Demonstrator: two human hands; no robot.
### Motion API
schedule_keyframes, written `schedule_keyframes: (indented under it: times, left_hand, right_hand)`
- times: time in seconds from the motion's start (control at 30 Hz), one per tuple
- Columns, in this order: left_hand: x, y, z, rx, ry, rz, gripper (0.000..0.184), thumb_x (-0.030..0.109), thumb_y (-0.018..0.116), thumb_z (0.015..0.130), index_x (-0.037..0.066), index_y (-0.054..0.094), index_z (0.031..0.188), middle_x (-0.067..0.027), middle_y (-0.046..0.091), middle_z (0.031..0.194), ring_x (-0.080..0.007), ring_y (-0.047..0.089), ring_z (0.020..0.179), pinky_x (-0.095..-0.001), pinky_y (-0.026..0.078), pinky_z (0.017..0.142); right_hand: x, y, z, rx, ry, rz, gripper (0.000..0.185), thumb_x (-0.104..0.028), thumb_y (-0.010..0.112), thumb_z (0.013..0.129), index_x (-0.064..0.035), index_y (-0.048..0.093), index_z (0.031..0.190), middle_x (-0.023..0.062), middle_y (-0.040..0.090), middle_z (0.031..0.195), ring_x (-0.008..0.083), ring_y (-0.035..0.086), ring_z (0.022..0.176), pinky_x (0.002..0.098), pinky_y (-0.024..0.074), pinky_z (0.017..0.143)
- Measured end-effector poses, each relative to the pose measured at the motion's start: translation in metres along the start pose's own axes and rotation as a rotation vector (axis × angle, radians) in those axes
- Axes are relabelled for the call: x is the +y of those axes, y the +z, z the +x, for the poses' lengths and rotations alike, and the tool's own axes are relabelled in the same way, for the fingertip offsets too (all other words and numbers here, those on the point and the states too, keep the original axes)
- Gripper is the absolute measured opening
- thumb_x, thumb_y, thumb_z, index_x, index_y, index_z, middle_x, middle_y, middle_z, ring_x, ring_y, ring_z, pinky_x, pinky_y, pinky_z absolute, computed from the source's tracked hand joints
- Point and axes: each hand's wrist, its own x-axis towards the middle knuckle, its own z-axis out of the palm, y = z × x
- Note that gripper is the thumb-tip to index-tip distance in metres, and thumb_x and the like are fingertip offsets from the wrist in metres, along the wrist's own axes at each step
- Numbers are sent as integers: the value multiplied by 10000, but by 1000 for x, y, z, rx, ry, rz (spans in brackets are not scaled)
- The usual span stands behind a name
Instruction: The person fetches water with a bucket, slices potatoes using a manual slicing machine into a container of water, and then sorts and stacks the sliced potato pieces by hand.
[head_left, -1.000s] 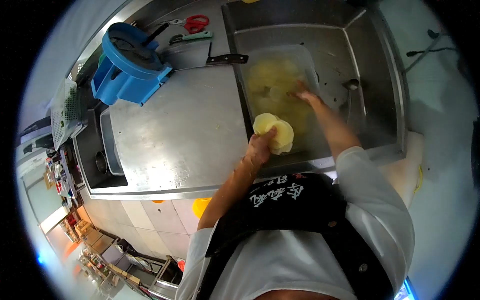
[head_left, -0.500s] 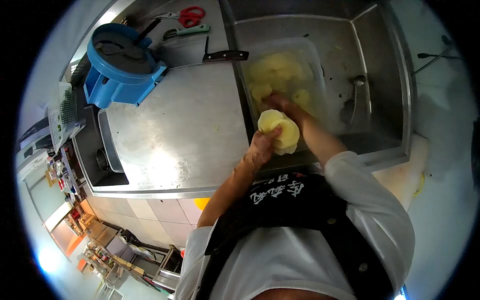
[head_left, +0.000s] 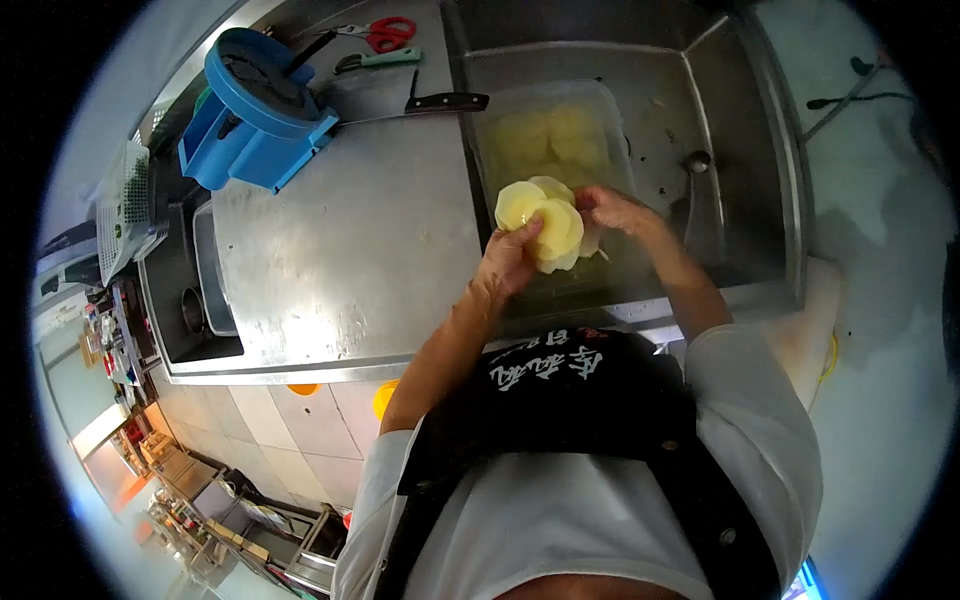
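Left hand (head_left: 510,262) grips yellow slices (head_left: 557,237); right hand (head_left: 610,211), lifted from tub (head_left: 617,120), holds some too

The person wears a loose white shirt (head_left: 570,510), its short sleeves (head_left: 752,385) wide and plain, with a curved neckline at the collar. Over it sits a black apron (head_left: 550,415), and across its bib I can see bold white brush-style lettering (head_left: 545,369) with a small red mark (head_left: 592,334) near it. Dark straps (head_left: 715,515) run up towards the shoulders, one dotted with round metal-looking studs (head_left: 727,537). The left hand (head_left: 508,262) and right hand (head_left: 612,209) are bare.
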Motion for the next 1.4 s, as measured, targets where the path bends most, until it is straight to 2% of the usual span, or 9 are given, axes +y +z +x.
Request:
schedule_keyframes:
  times: [0.23, 0.33, 0.57, 0.67, 0.87, 1.07, 1.17, 1.37, 1.4]
  left_hand:
    - [12, -9, -4, 25, 100, 112, 399, 204, 616, 856, 62, 479, 1203, -77, 568, 1141, -242, 558, 1039, -408, 452, 908]
    - [11, -13, -5, 47, 115, 234, 415, 228, 621, 854, 66, 477, 1208, -77, 567, 1142, -245, 556, 1041, -420, 456, 895]
    - [7, 14, -19, -44, 24, -75, 382, 190, 612, 862, 47, 485, 1193, -88, 569, 1130, -240, 566, 1022, -442, 477, 856]
    - [3, 11, -17, 96, 156, 230, 341, 124, 654, 825, 47, 525, 1131, -82, 588, 1090, -252, 583, 992, -420, 492, 849]
    - [11, 3, -19, 67, 147, -30, 363, 123, 661, 816, 69, 519, 1146, -63, 582, 1111, -246, 572, 1017, -425, 479, 882]
    - [17, 13, -16, -86, 65, -138, 363, 151, 624, 848, 82, 497, 1180, -53, 576, 1127, -235, 548, 1054, -421, 441, 932]
    - [15, 24, -17, -44, 110, -19, 370, 158, 623, 849, 86, 492, 1187, -58, 577, 1120, -236, 551, 1043, -407, 465, 898]
    - [4, 5, 14, 101, 287, 281, 430, 170, 641, 839, 35, 453, 1202, -85, 580, 1087, -209, 605, 913, -347, 533, 760]
    - [5, 2, 15, 85, 308, 283, 438, 160, 649, 832, 31, 452, 1201, -91, 578, 1092, -208, 603, 920, -350, 528, 777]
  right_hand:
    - [-49, 0, -47, 371, 22, 213, 175, -123, 628, 792, -96, 608, 963, -18, 616, 918, 87, 568, 809, 250, 445, 664]
    - [-76, 15, -57, 309, -70, 422, 162, -163, 644, 813, -96, 587, 949, -29, 600, 851, 50, 554, 787, 208, 432, 666]
    - [-95, 62, -39, 417, -136, -342, 214, -153, 606, 834, -32, 556, 1003, 23, 607, 941, 119, 563, 879, 247, 444, 763]
    - [-89, 64, -38, 311, -316, -61, 283, -90, 567, 824, -44, 520, 1100, 54, 582, 1064, 123, 544, 965, 240, 431, 799]
    - [-71, 33, -43, 420, -176, 239, 342, -8, 495, 805, -90, 535, 1135, 56, 574, 1072, 153, 552, 936, 281, 442, 787]
    - [-67, 45, -38, 556, -31, 7, 340, -80, 540, 823, -91, 531, 1163, 45, 572, 1082, 153, 546, 936, 304, 454, 778]
    - [-41, 55, -25, 284, -37, 442, 341, -174, 535, 871, -76, 516, 1197, 48, 561, 1133, 158, 537, 973, 307, 448, 813]
    - [-10, 48, -13, 397, 1, 529, 327, -200, 448, 950, -57, 481, 1242, 67, 548, 1177, 180, 537, 1058, 315, 476, 851]
    - [-10, 47, -23, 290, -199, 480, 321, -192, 455, 946, -38, 483, 1227, 77, 546, 1176, 184, 558, 1022, 317, 487, 831]
